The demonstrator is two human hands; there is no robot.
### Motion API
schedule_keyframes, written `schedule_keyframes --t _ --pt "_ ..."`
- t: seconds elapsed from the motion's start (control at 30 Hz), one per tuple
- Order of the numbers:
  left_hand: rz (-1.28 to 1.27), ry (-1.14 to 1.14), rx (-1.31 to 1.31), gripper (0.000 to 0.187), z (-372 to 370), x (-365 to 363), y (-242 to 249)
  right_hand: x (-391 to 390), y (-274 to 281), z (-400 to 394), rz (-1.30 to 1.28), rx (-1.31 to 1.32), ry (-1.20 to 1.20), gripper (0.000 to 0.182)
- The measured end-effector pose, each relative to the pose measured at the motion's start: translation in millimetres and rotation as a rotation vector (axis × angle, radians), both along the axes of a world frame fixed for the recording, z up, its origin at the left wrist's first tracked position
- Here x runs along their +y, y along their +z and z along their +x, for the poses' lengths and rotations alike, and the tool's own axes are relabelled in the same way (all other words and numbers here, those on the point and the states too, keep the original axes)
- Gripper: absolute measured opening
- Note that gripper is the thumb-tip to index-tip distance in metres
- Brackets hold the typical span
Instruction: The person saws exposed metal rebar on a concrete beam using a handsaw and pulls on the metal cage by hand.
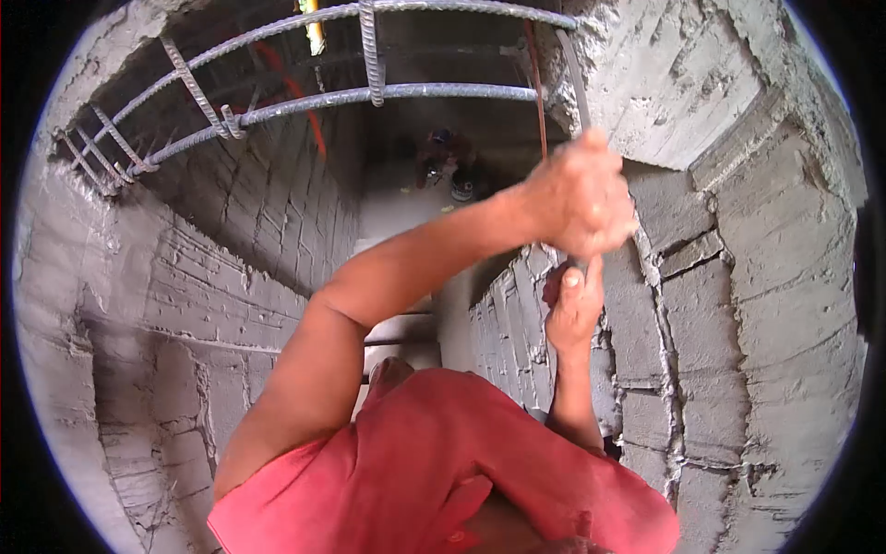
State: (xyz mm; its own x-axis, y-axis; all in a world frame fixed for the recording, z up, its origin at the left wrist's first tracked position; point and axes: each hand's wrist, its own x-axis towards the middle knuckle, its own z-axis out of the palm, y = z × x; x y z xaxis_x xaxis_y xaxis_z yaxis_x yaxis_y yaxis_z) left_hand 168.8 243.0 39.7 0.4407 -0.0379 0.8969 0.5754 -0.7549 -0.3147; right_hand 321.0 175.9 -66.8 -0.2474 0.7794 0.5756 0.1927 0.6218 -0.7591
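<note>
A thin grey metal bar (574, 78) runs down from the concrete edge into my left hand (583, 198), which is closed in a fist around it. Just below, my right hand (574, 309) is closed with its thumb pointing up; a short dark stretch of the bar shows between the two hands. The right fingers are mostly hidden behind the palm. Both hands are in front of the rough block wall (646, 332), at the right of the opening.
Curved steel rebar (406, 90) with cross ties spans the opening above. Mortar-streaked walls (757, 305) stand on both sides, with steps (401, 330) beneath me. Far below, a person (443, 157) is beside a bucket (461, 189). An orange strip (295, 88) hangs at upper left.
</note>
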Motion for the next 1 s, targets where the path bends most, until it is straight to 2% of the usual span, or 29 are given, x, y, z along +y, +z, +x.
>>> schedule_keyframes --t 0.07,0.13,0.17,0.27,0.33,0.4,0.43,0.47,0.53,0.6,0.63,0.67,0.73,0.8,0.87,0.93,1.0 --pt "-0.068 -0.040 -0.062 0.036 -4 0 17 -3 14 0 -0.082 0.015 0.003 0.052" --pt "-0.071 -0.034 -0.047 0.036 1 -1 10 6 4 3 -0.025 0.000 -0.003 0.060" --pt "-0.070 0.001 -0.063 0.033 3 -3 7 1 9 9 -0.145 -0.100 0.018 0.059" --pt "-0.027 0.058 -0.026 0.031 17 -20 -9 -11 -16 28 -0.193 -0.176 0.026 0.060" --pt "-0.102 -0.014 0.014 0.032 35 -40 -34 -31 -34 41 -0.119 -0.140 0.029 0.059" --pt "-0.090 -0.022 -0.001 0.031 30 -33 -34 -41 -42 39 -0.043 -0.076 0.004 0.061" --pt "-0.088 -0.048 -0.019 0.031 29 -33 -36 -37 -34 33 -0.114 -0.088 0.008 0.058" --pt "-0.093 -0.035 -0.025 0.031 19 -22 -25 -20 -26 25 -0.076 -0.117 0.015 0.056" --pt "0.084 0.093 0.076 0.029 -1 -1 3 -1 -13 15 -0.057 -0.151 0.036 0.057" --pt "0.054 0.106 0.072 0.030 8 -10 -7 -1 2 8 -0.179 -0.139 0.050 0.052" --pt "0.041 0.096 0.077 0.031 11 -13 -11 -14 -2 23 -0.314 -0.228 0.064 0.046" --pt "0.048 0.087 0.086 0.031 18 -24 -20 -31 -12 31 -0.308 -0.218 0.056 0.046" --pt "-0.232 -0.048 -0.027 0.030 35 -49 -36 -45 -31 44 -0.100 -0.095 0.024 0.052" --pt "-0.147 -0.007 -0.018 0.031 22 -31 -22 -32 -30 34 -0.157 -0.097 0.014 0.055" --pt "0.025 0.152 0.101 0.032 4 -8 3 -16 -8 19 -0.229 -0.109 0.015 0.058" --pt "-0.018 0.123 0.028 0.034 1 -5 3 -5 26 8 -0.172 -0.168 0.035 0.048" --pt "-0.075 0.059 -0.034 0.036 17 -21 -14 -28 -10 31 -0.134 -0.180 -0.017 0.050"
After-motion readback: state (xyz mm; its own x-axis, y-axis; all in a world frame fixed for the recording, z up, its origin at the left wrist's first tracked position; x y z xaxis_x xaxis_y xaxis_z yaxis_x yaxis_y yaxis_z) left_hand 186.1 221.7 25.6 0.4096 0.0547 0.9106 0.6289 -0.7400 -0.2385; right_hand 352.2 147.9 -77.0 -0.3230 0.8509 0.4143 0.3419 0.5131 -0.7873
